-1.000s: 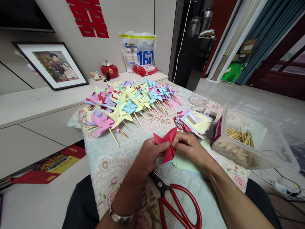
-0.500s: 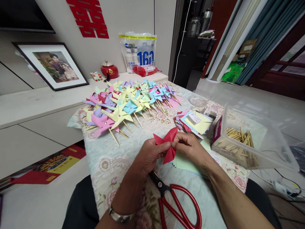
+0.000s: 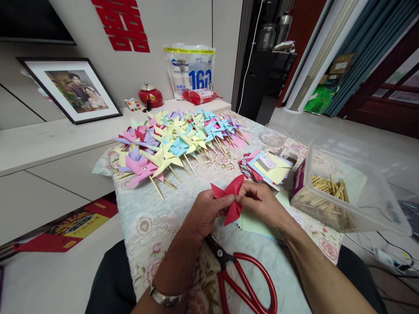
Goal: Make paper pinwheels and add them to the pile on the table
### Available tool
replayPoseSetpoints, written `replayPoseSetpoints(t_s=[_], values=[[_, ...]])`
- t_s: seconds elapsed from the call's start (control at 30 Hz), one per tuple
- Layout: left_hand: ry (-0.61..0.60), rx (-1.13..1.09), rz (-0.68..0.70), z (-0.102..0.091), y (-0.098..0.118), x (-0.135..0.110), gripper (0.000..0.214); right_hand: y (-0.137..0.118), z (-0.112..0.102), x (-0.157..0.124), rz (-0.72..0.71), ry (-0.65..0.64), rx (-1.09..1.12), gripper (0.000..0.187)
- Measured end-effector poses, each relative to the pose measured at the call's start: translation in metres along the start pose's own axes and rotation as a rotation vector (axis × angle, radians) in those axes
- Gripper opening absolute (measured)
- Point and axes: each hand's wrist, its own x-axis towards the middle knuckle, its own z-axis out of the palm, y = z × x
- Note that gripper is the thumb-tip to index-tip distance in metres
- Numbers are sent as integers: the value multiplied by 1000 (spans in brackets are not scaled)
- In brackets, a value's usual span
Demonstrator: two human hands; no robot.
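A red paper pinwheel is held over the table between both hands, its blades folded in to the centre. My left hand grips it from the left, thumb pressed on the middle. From the right, my right hand pinches it near the centre; whatever lies under the fingertips is hidden. Red-handled scissors lie just below, their blades partly under my left wrist. Beneath my right hand is a stack of pale green paper. Finished pinwheels on sticks lie in rows farther back.
At right stands a clear plastic box of short wooden sticks. Coloured paper squares with a small white box on top lie behind my right hand. A cabinet borders the flowered tablecloth.
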Motion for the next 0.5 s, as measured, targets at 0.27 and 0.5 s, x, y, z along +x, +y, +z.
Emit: replayPoseSetpoints(t_s=[0.27,0.5], values=[[44,5,11,6,5,-2,29,0,2,-1,31,8,9,21],[61,-36,36,4,8,-3,26,-6,-8,-2,16,-34,131,24]])
